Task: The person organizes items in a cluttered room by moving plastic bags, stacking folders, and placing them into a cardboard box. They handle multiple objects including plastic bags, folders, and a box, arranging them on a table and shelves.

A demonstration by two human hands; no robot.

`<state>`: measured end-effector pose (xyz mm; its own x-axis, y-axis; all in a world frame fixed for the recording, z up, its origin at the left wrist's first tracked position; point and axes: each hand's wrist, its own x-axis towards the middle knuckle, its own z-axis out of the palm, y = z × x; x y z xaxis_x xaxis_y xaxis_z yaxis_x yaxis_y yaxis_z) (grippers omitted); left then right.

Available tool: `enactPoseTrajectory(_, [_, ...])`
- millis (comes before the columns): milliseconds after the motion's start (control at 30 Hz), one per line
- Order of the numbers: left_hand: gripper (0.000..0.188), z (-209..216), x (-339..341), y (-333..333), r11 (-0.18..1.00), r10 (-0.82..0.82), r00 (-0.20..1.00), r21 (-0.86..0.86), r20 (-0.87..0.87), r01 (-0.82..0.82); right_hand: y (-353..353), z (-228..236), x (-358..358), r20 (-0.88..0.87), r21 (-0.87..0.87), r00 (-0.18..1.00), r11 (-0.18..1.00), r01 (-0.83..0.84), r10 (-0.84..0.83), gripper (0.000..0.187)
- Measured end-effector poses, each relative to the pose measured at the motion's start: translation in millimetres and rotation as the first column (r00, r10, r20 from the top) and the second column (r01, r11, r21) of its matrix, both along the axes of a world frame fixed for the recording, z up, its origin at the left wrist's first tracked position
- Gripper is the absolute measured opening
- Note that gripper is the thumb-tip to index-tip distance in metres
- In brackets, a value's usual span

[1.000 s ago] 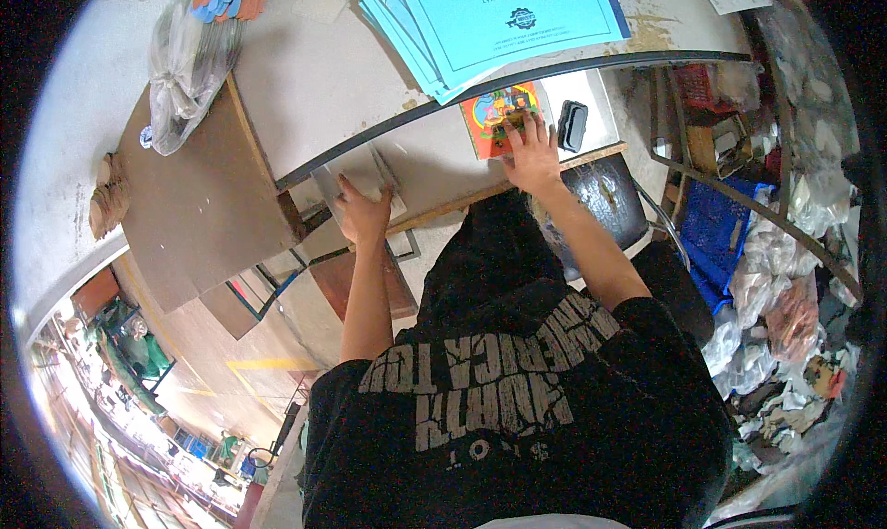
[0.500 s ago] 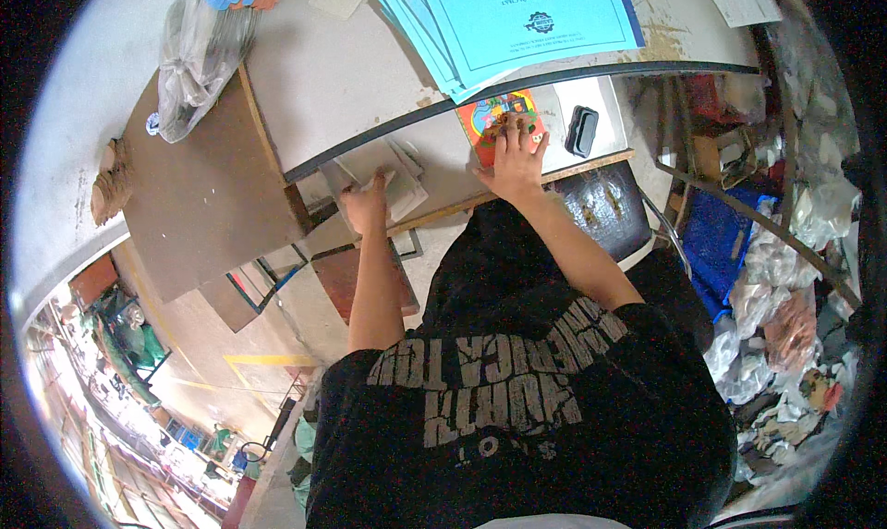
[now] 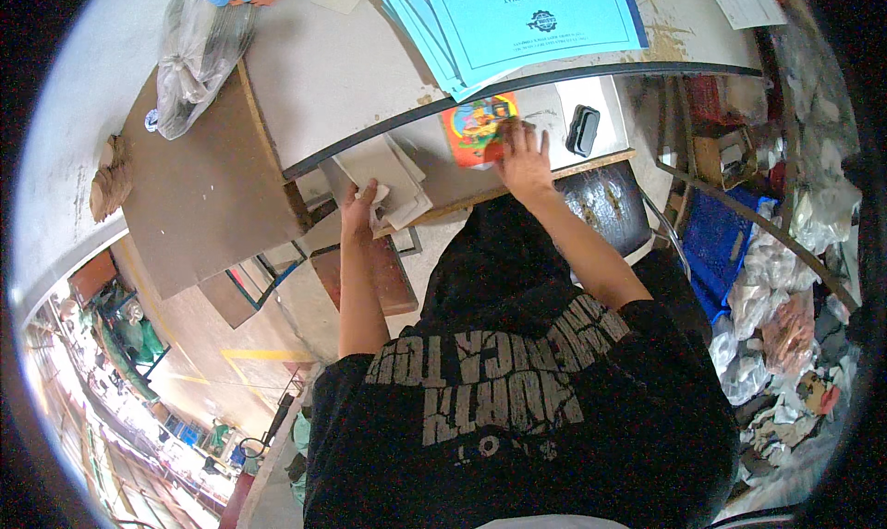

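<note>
Fingers of my right hand (image 3: 524,159) lie spread flat on a bright orange picture booklet (image 3: 477,127), far right on the lower shelf (image 3: 554,113). My left hand (image 3: 358,210) pinches pale grey cards (image 3: 383,173) stacked to its left.

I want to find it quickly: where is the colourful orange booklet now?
In the head view the colourful orange booklet lies on the lower shelf, right of centre, under the stack of blue folders. The right hand rests on its right edge, left of the black handle.
</note>
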<state>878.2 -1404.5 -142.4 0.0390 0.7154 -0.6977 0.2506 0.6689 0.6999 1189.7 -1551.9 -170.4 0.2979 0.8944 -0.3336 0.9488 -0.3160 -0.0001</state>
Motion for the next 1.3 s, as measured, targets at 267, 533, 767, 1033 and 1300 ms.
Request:
enactPoseTrajectory(267, [0.047, 1, -20, -6, 0.989, -0.148, 0.988, -0.003, 0.052, 0.149, 37, 3, -72, -0.096, 0.103, 0.953, 0.956, -0.276, 0.286, 0.072])
enactPoseTrajectory(533, [0.067, -47, -34, 26, 0.942, -0.292, 0.909, 0.076, -0.297, 0.327, 71, 15, -110, -0.408, 0.206, 0.848, 0.939, -0.274, 0.337, 0.057])
enactPoseTrajectory(767, [0.077, -26, -21, 36, 0.856, -0.246, 0.714, 0.199, -0.655, 0.478, 62, 29, -118, -0.6, 0.108, 0.798, 0.994, 0.01, 0.057, 0.063])
enactPoseTrajectory(1033, [0.068, -21, -23, -38, 0.963, 0.228, 0.664, 0.266, -0.712, -0.045, -5, 11, -94, -0.793, 0.119, 0.609, 0.977, 0.176, -0.013, 0.043])
enactPoseTrajectory(1300, [0.029, -66, -35, -95, 0.833, 0.425, 0.875, -0.48, 0.233, -0.276, -99, -12, 15, -0.416, -0.328, 0.547, 0.681, 0.655, -0.726, 0.019])
